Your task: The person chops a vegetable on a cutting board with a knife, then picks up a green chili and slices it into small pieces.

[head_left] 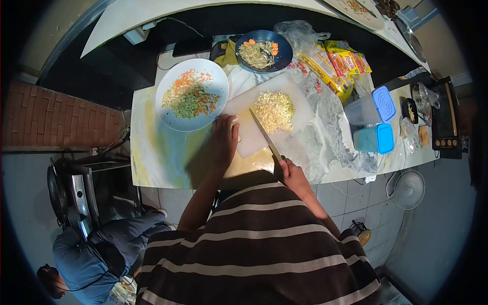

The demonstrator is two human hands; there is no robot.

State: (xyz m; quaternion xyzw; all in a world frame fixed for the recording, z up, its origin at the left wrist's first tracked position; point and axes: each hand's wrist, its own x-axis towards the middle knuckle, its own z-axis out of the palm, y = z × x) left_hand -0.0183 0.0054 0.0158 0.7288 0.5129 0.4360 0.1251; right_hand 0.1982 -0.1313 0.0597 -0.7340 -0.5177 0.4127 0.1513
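My right hand [294, 175] grips the handle of a kitchen knife [266, 133], its blade lying over a white cutting board [247, 145]. Just right of the blade is a heap of finely chopped pale vegetable [274, 111], greener along its right side. My left hand [226, 136] is at the board's left edge with fingers curled. Small pale bits show by its fingertips; what it pinches, if anything, is too small to make out. Beyond that hand stands a white plate [168, 118] bearing separate heaps of chopped orange, pale and green vegetables.
Behind the board sits a dark pan [283, 65] with sprouts and carrot pieces. Yellow seasoning packets [330, 71] and a plastic bag [300, 35] lie at the back. Blue-lidded containers [373, 139] stand at right. Another person [96, 259] crouches at lower left.
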